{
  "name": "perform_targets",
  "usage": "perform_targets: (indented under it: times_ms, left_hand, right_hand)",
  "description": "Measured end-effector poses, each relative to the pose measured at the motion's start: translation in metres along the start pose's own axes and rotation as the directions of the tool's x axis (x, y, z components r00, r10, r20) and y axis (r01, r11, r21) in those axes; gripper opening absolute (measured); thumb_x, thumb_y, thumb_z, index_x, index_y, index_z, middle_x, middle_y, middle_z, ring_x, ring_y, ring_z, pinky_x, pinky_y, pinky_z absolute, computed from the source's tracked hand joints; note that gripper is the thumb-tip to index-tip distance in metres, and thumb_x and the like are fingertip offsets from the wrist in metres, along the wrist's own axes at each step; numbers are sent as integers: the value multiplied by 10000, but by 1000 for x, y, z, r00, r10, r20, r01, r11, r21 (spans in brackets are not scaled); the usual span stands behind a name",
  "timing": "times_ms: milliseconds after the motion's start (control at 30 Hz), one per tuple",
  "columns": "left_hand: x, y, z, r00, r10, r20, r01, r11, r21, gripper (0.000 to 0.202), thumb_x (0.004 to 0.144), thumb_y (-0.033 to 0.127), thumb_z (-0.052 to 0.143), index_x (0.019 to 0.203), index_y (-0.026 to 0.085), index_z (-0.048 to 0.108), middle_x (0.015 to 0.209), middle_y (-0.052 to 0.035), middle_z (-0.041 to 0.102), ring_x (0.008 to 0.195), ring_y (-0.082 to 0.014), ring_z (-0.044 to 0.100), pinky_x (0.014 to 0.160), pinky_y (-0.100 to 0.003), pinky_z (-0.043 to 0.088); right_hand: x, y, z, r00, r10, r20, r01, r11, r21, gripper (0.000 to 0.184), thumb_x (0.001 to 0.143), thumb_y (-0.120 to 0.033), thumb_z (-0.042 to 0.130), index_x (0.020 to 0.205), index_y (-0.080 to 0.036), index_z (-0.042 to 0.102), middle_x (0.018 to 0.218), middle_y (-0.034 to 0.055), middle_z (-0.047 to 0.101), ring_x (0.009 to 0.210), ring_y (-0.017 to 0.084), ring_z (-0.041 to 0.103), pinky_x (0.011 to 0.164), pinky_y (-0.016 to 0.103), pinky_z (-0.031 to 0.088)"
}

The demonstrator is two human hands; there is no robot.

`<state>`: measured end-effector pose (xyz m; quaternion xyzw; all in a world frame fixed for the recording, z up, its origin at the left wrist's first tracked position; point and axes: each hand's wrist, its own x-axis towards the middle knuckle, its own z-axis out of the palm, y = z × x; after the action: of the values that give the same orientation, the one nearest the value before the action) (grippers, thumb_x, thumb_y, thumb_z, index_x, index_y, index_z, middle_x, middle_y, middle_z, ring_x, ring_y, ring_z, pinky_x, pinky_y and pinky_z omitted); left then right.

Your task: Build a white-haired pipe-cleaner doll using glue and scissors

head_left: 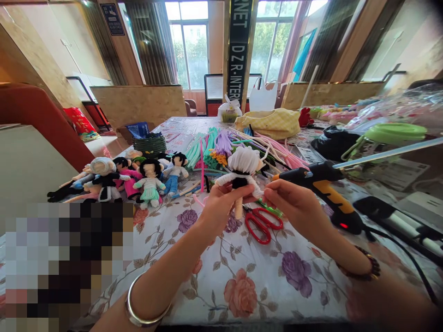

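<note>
A white-haired pipe-cleaner doll (243, 161) with a black and white top is held upright over the table, my left hand (221, 203) closed around its body. Beside it, my right hand (289, 196) pinches at the end of the doll's white arm, fingertips together. Below the doll lie red-handled scissors (263, 226), partly covered by my hands. A black and orange glue gun (325, 189) stands just right of my right hand, a red light glowing at its base.
Several finished dolls (150, 182) sit at the left. Bundles of coloured pipe cleaners (207, 150) lie behind the held doll. A yellow checked pouch (270, 123) and a green-lidded jar (391, 138) stand farther back. The glue gun's cord (408, 246) trails at the right.
</note>
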<state>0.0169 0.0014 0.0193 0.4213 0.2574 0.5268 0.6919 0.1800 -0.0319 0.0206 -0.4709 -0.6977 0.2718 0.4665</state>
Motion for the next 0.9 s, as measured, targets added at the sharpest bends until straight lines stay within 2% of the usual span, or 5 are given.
perform_targets:
  times_ms: [167, 300, 600, 767, 900]
  left_hand:
    - [0, 0, -1, 1000, 10, 2, -10, 999, 38, 270, 518, 194, 839, 738, 147, 691, 709, 3, 671, 676, -119, 617, 775, -303, 534]
    - [1, 1, 0, 999, 11, -37, -8, 996, 89, 324, 430, 171, 869, 703, 149, 695, 678, 9, 663, 657, -106, 600, 676, -229, 494]
    - [2, -1, -4, 995, 97, -9, -95, 987, 129, 299, 473, 169, 851, 730, 172, 699, 724, 10, 674, 688, -113, 598, 680, -232, 479]
    - [8, 1, -7, 970, 205, -128, -191, 975, 112, 304, 485, 174, 841, 749, 172, 691, 737, 17, 663, 708, -126, 603, 747, -285, 505]
    - [11, 6, -9, 941, 226, -253, -215, 974, 72, 319, 453, 158, 837, 731, 155, 683, 734, 7, 664, 718, -142, 615, 803, -339, 508]
  right_hand:
    - [0, 2, 0, 998, -19, -52, 18, 1000, -7, 175, 827, -418, 589, 799, -246, 603, 712, -5, 634, 635, 148, 598, 581, 268, 485]
    - [-1, 2, 0, 997, -32, -75, 28, 999, -45, 149, 815, -403, 605, 801, -255, 616, 714, -3, 644, 640, 158, 613, 594, 286, 494]
    - [2, -1, -3, 999, 11, -36, -10, 999, 35, 199, 816, -444, 580, 757, -255, 609, 697, 1, 626, 613, 153, 591, 551, 276, 482]
    - [7, 7, -10, 1000, 20, -22, -26, 961, -275, 395, 911, -477, 398, 688, -214, 591, 613, 5, 592, 543, 129, 521, 504, 261, 394]
    - [6, 16, -10, 975, 68, 210, 47, 865, -500, 369, 858, -468, 519, 617, -196, 581, 492, -23, 545, 455, 105, 460, 456, 251, 311]
